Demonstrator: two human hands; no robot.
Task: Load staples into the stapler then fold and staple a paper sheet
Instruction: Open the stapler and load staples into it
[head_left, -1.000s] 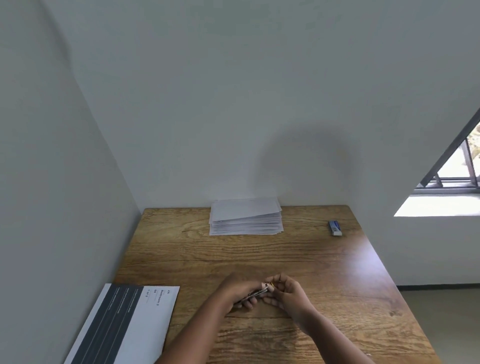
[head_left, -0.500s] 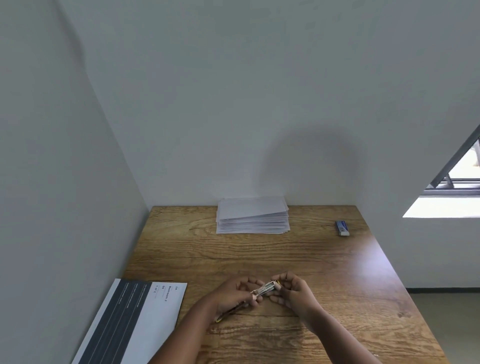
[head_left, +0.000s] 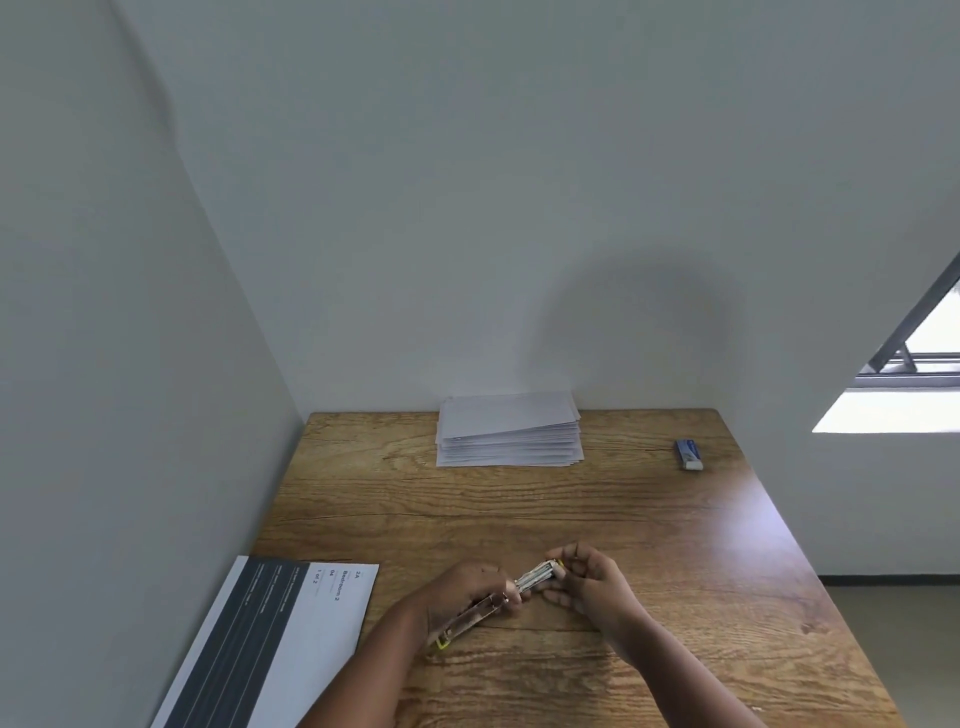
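Observation:
A small metal stapler (head_left: 485, 608) with yellow ends lies slanted across the near middle of the wooden table (head_left: 649, 525). Its staple tray sticks out toward the upper right. My left hand (head_left: 467, 592) grips the stapler's body from above. My right hand (head_left: 587, 579) pinches the tray's far end with its fingertips. A stack of white paper sheets (head_left: 509, 428) rests at the table's back edge against the wall. A small blue and white staple box (head_left: 688, 454) lies at the back right.
A printed sheet with a dark grey band (head_left: 270, 634) lies at the near left of the table. Walls close in on the left and behind. The table's right edge drops to the floor, and a window is at far right.
The stapler's tray has slid further out, so the stapler looks longer, with its yellow rear end now showing below my left hand. The camera has shifted slightly.

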